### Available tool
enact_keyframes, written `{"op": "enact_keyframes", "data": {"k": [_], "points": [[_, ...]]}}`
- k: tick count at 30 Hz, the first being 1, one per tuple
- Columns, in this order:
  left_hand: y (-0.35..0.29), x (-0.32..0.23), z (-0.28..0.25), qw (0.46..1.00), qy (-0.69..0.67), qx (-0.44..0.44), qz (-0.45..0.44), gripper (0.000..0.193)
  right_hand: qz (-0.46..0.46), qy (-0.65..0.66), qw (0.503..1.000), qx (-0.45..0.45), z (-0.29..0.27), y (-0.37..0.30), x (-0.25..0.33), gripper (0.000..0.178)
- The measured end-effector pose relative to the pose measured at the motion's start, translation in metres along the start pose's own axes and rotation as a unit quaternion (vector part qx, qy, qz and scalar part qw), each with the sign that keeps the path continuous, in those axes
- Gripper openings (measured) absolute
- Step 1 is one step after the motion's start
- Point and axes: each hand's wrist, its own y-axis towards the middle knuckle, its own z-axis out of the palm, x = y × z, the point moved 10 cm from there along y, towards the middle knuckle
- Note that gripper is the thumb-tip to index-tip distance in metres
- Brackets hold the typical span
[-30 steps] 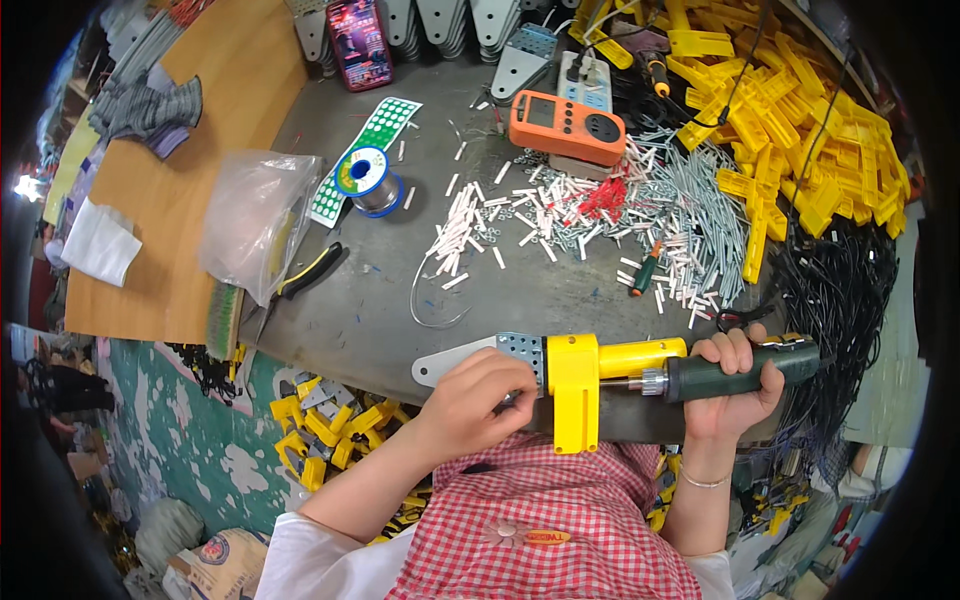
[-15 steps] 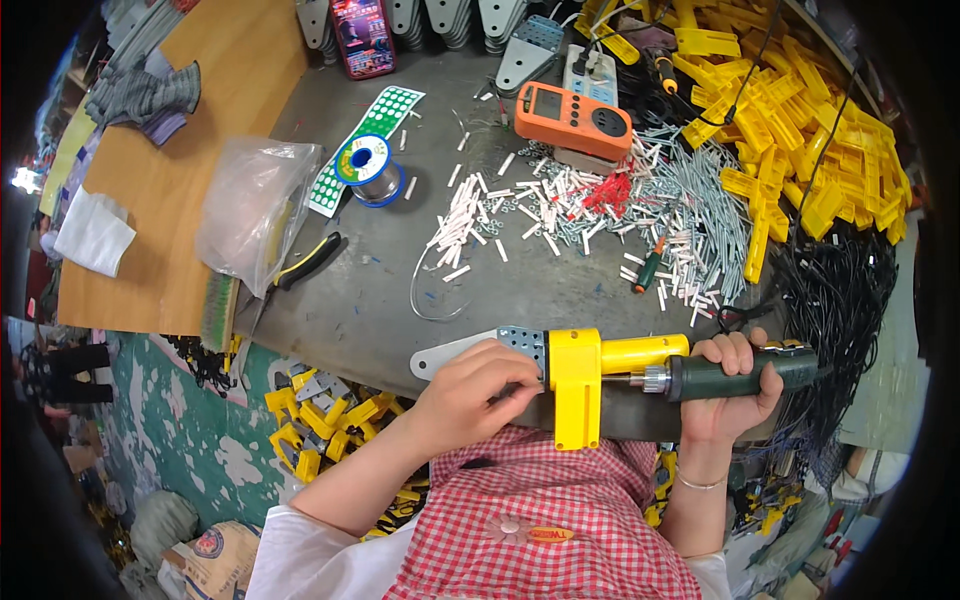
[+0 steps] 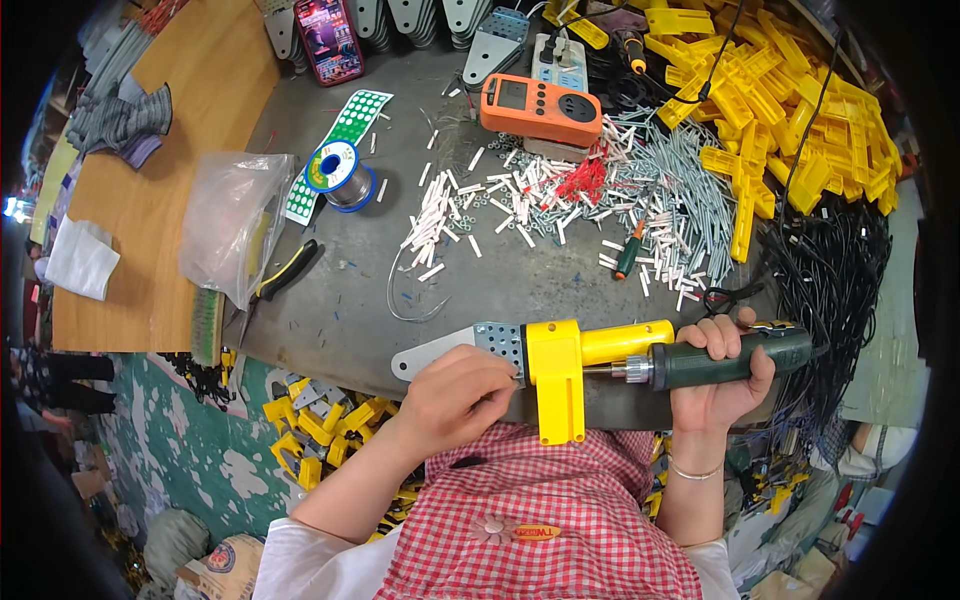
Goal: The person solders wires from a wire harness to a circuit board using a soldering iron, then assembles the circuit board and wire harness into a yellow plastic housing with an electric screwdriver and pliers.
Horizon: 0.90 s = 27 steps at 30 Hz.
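My left hand (image 3: 462, 396) is closed on the inner end of a grey metal plate (image 3: 432, 352) with a perforated section, fingers curled where it joins a yellow plastic handle (image 3: 556, 385). The handle has a round arm reaching right and a block hanging over the table's near edge. In my right hand (image 3: 722, 375) is a dark green electric screwdriver (image 3: 695, 366), held level. Its bit points left, into the side of the yellow block; the bit's tip is hidden there. What my left fingertips pinch is hidden too.
Beyond my hands lie white sleeves (image 3: 432, 218), long screws (image 3: 690, 195), a small screwdriver (image 3: 630, 250) and an orange meter (image 3: 541, 110). Yellow parts (image 3: 800, 100) and black cables (image 3: 835, 280) are heaped right. A solder spool (image 3: 352, 188), pliers (image 3: 290, 270) and plastic bag (image 3: 228, 225) lie left.
The whole view has shifted slightly, so the table's things sit further left. Both hands keep their grips, and the screwdriver stays against the yellow handle.
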Motion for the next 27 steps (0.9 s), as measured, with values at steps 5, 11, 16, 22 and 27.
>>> {"op": "enact_keyframes", "data": {"k": [5, 11, 16, 22, 27], "points": [[-0.002, 0.003, -0.001, 1.0, -0.017, -0.011, -0.003, 0.024, -0.004, 0.004, 1.0, -0.002, 0.005, 0.001, -0.001, 0.035], [-0.002, 0.006, -0.001, 0.999, -0.039, -0.008, -0.017, 0.03, -0.006, 0.002, 1.0, -0.003, 0.005, 0.001, -0.002, 0.034], [-0.002, 0.011, 0.001, 0.998, -0.051, -0.002, -0.046, 0.03, -0.007, -0.005, 1.0, -0.002, 0.002, 0.001, -0.002, 0.034], [-0.005, 0.02, 0.001, 0.992, -0.094, -0.004, -0.085, 0.021, -0.007, -0.015, 1.0, 0.01, 0.003, 0.002, -0.002, 0.034], [0.001, 0.011, 0.0, 0.997, -0.057, -0.004, -0.049, 0.028, -0.005, -0.013, 1.0, 0.016, 0.002, 0.002, -0.003, 0.035]]}}
